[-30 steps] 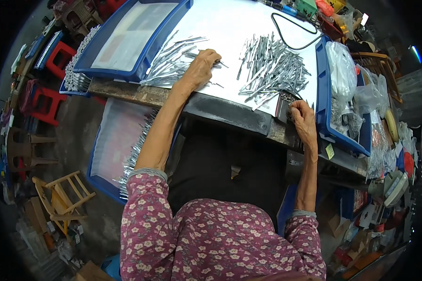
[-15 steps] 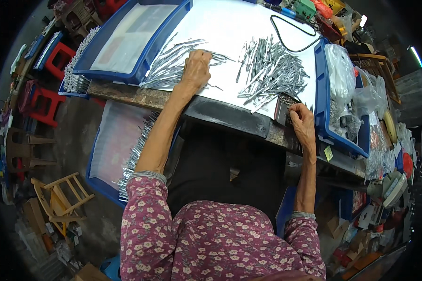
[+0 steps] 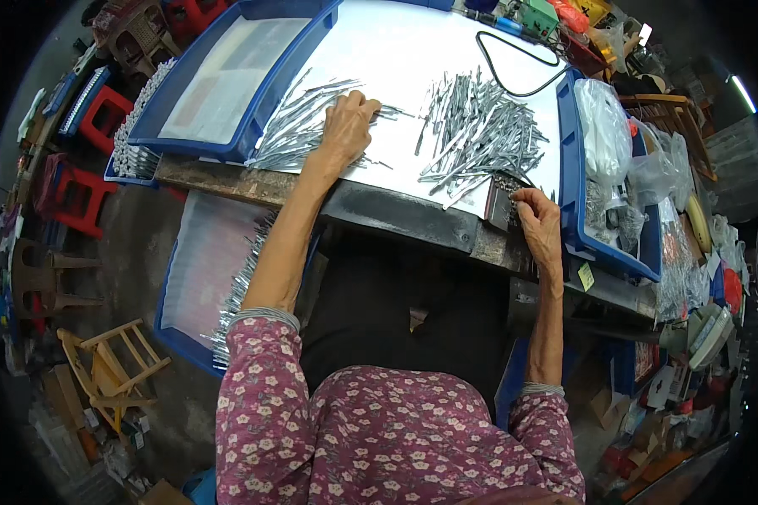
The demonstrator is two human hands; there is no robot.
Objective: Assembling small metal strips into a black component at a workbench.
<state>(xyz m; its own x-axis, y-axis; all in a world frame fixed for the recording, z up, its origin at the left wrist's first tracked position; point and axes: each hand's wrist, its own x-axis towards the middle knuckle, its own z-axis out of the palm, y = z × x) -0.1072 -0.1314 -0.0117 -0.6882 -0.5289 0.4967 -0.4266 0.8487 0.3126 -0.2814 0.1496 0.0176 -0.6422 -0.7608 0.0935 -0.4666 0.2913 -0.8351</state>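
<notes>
A spread pile of thin silvery strips (image 3: 299,122) lies on the left of the white table top. My left hand (image 3: 345,130) rests at its right side, fingers curled down; what the fingertips hold is hidden. To the right lies a second, denser heap of similar strips (image 3: 484,130). At the table's front edge sits a small dark box (image 3: 501,208) with tiny parts in it. My right hand (image 3: 541,223) is at the box's right side, thumb and fingers drawn together in a pinch. Anything between them is too small to name.
An empty-looking blue tray with a pale liner (image 3: 236,76) stands at the left. Another blue tray (image 3: 571,160) at the right holds plastic bags (image 3: 606,126). A black cable loop (image 3: 514,91) lies at the back. Below the table is a blue bin (image 3: 177,311) with silvery pieces.
My left hand has shifted slightly down and left, its fingers a little less tightly curled. My right hand has moved slightly left and remains beside the small box. The view has shifted slightly.
</notes>
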